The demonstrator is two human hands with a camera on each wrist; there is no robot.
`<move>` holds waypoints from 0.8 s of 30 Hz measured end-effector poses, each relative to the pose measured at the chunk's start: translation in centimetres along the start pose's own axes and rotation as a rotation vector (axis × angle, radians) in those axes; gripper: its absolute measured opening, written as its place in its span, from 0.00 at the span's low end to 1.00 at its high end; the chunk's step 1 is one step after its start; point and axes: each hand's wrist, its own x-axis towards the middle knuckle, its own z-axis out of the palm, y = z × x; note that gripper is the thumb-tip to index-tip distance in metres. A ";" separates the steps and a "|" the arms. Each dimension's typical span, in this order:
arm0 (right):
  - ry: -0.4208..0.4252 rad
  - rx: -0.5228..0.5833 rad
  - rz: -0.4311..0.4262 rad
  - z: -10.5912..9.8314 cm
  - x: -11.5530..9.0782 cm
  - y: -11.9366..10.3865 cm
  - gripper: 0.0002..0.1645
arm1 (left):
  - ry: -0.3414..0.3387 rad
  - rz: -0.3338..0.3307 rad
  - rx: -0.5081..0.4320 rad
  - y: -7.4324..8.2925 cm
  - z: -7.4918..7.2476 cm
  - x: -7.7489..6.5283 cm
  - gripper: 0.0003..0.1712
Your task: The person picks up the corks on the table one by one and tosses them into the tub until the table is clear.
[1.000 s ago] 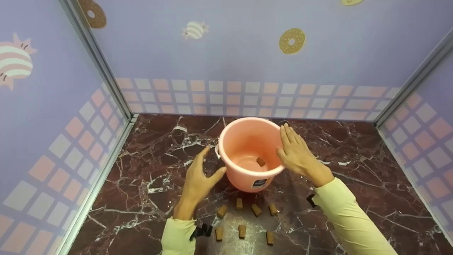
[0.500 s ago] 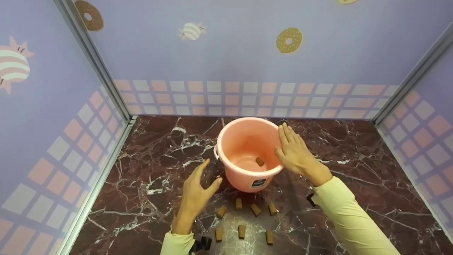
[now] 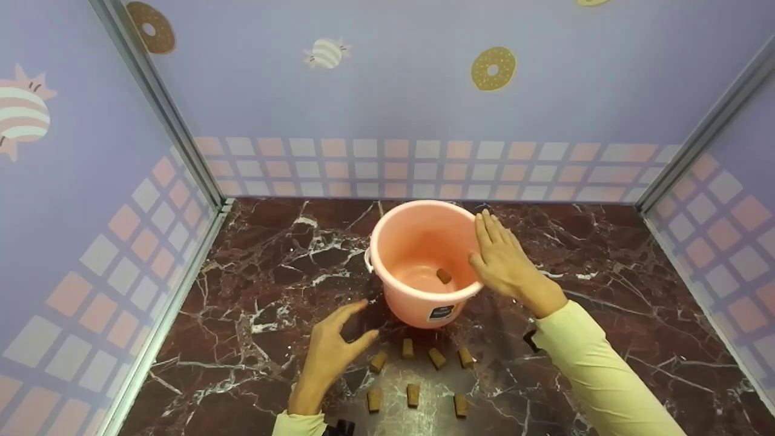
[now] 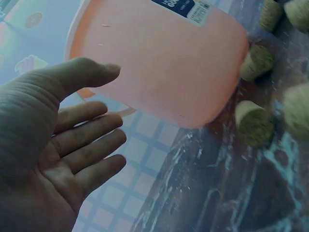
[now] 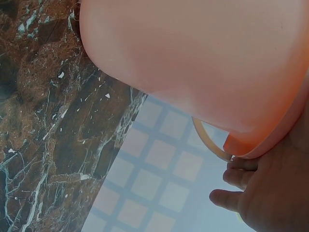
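Note:
A pink plastic bucket [image 3: 433,254] stands on the dark marbled table, with one cork [image 3: 444,276] lying on its bottom. My right hand [image 3: 502,260] rests against the bucket's right rim, fingers straight and thumb over the edge; the right wrist view shows the fingers [image 5: 226,198] just outside the rim, by the handle [image 5: 207,140]. My left hand [image 3: 332,345] holds nothing, its fingers spread and thumb apart, left of the nearest loose cork [image 3: 378,361]. In the left wrist view its palm [image 4: 53,183] is in sight, apart from the bucket.
Several more corks [image 3: 413,395] lie scattered on the table [image 3: 254,290] in front of the bucket. Lilac panels [image 3: 393,91] with a checked border wall off the back and both sides. Metal strips [image 3: 163,109] line the corners.
My left hand has drawn back from the bucket's left side, down toward the loose corks. The right hand stays at the rim, and the bucket keeps its place.

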 end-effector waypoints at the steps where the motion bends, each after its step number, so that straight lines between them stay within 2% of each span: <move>1: -0.003 -0.001 0.001 0.0 0.0 0.0 0.44 | -0.012 0.002 -0.008 -0.1 0.0 -0.2 0.30; 7: -0.022 -0.004 0.004 0.0 0.0 0.1 0.45 | -0.101 0.021 -0.018 -1.0 0.1 -1.2 0.31; 16: -0.020 0.010 0.004 -0.1 0.0 0.1 0.45 | -0.228 0.084 0.013 -2.8 0.0 -2.3 0.33; 24: -0.018 0.007 0.001 -0.1 0.1 0.3 0.45 | -0.309 0.080 -0.008 -3.1 0.3 -2.6 0.31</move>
